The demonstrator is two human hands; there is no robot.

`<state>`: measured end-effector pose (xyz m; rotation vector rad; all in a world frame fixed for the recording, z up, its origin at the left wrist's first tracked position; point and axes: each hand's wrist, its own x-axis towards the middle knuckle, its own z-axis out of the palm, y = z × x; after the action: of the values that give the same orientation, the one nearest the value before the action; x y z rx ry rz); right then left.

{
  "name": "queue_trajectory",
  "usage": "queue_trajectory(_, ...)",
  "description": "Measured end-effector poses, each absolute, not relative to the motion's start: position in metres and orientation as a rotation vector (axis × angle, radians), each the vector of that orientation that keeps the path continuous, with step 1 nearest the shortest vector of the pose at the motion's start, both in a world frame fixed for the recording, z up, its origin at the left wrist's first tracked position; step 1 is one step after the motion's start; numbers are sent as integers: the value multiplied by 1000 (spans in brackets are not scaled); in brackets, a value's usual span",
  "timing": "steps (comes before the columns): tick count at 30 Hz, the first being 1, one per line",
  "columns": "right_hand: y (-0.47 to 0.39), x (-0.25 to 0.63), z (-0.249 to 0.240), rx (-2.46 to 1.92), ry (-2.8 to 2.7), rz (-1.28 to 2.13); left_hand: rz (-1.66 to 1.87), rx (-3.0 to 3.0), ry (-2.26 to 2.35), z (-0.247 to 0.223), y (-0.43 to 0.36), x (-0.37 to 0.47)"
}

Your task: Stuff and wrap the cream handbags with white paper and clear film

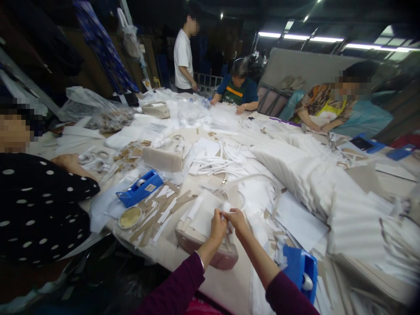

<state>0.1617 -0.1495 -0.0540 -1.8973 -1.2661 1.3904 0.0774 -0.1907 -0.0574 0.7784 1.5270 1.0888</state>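
Observation:
A beige handbag lies on its side near the table's front edge, its base facing me, with white wrapping over its upper part. My left hand and my right hand meet at the bag's right side. Fingertips of both are pinched together beside a small white piece. What exactly the fingers hold is too small to make out. Both wrists come from purple sleeves.
Blue tape dispensers stand left and right. Paper strips and a round tin lie left. Another handbag, white tubes and stacked white foam are farther back. People work around the table.

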Motion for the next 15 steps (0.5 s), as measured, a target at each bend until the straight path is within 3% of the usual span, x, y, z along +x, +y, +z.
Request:
queue_trajectory(6, -157, 153, -59, -1809, -890, 1426, 1077, 594, 1371, -60, -190, 79)
queue_trajectory(11, -152, 178, -65, -1770, -1074, 1554, 839, 933, 1401, -44, -192, 56)
queue_trajectory(15, -124, 211, -61, -1910, -1527, 1183, 789, 1415, 1604, -22, -182, -10)
